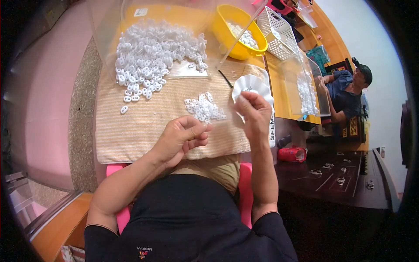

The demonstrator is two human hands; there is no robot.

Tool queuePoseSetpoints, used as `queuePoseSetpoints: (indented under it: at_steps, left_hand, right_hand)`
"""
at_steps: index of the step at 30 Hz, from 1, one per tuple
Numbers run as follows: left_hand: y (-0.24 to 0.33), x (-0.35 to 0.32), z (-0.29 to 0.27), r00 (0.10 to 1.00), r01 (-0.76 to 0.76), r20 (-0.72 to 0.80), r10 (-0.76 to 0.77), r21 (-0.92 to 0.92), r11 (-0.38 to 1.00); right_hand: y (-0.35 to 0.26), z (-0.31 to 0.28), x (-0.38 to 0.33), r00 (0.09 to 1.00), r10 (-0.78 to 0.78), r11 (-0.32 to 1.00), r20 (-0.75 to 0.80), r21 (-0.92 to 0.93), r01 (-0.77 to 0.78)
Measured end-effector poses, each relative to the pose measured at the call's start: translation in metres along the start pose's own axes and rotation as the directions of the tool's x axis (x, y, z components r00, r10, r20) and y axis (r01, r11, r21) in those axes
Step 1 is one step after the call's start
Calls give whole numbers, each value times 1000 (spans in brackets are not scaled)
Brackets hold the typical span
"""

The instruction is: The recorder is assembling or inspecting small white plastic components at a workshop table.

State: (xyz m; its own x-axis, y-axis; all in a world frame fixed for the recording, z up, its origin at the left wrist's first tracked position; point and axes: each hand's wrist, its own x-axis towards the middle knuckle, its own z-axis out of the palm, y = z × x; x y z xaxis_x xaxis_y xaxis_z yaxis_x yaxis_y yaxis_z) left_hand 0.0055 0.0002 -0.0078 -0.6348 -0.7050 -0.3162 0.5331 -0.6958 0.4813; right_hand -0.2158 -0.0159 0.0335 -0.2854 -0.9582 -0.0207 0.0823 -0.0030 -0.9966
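My left hand (pixel 187 136) is above the near part of a striped towel (pixel 126 139), thumb and fingers pinched together. What it pinches, if anything, is too small to make out. Just beyond its fingertips lies a small pile of white oval plastic pieces (pixel 204 108), each with two holes. Over the near side of a white wavy-rimmed dish (pixel 249 81) is my right hand (pixel 255 112), its thumb and fingers also pressed together. Anything between them is hidden. A much larger heap of white oval pieces (pixel 150 54) spreads across the far left.
A thin black stick (pixel 225 78) lies left of the dish. Beyond stands a yellow basin (pixel 231 49) holding white pieces, beside a white perforated basket (pixel 279 39). Clear plastic walls surround the large heap. Another person (pixel 347 89) works at a clear bin (pixel 321 98) on the right.
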Motion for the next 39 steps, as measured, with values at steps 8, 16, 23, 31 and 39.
queuePoseSetpoints:
  at_steps: [8,16,23,31,39]
  left_hand:
    - [1,-3,3,1000,-11,-14,11,22,1000]
    - [-1,-1,0,999,-13,-40,13,8,1000]
    - [1,0,0,999,-40,-14,40,36,999]
    - [0,-1,-2,998,-65,-21,66,60,996]
    - [6,-5,6,996,-64,-59,67,50,997]
  right_hand:
    - [-37,-16,100,970,-233,972,-77,-40,230]
    - [-42,-22,150,953,-275,958,-128,-124,260]
    - [3,-7,89,947,-285,903,149,-290,318]
    - [30,55,69,873,-248,595,420,-645,479]
    - [21,92,79,823,-94,99,560,-818,567]
